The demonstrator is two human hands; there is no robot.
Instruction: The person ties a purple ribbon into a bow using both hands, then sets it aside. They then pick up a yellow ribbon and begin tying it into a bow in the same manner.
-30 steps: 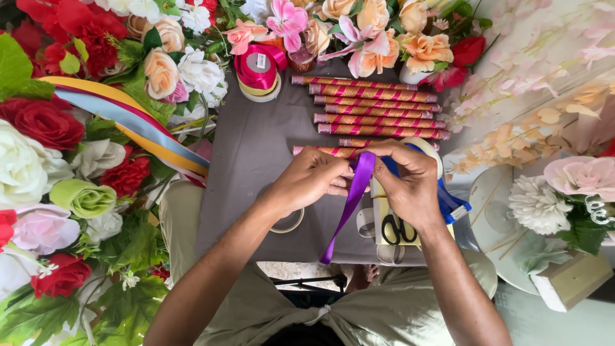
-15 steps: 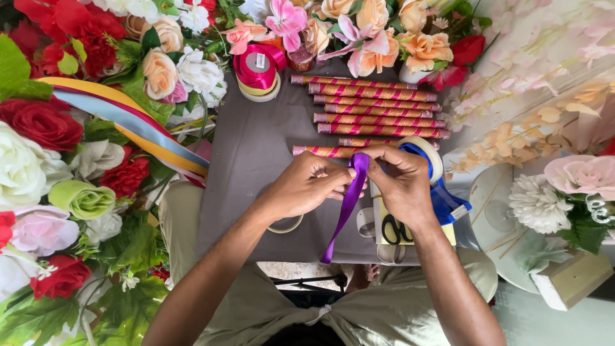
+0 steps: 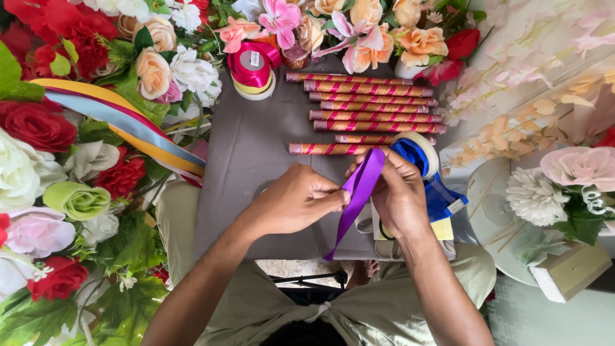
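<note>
Both my hands are pinching the purple ribbon [image 3: 360, 192] over the grey worktop [image 3: 256, 154]: left hand [image 3: 296, 204], right hand [image 3: 398, 195]. Eight wrapped sticks [image 3: 371, 109] lie finished; looks like this ribbon's barely started.

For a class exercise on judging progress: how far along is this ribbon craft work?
Done: several sticks wrapped in red and gold lie in a row on the grey board. In hand: the left hand and right hand pinch a purple ribbon between them, its tail hanging down. Left: that ribbon is not yet tied or wound on anything.
</note>
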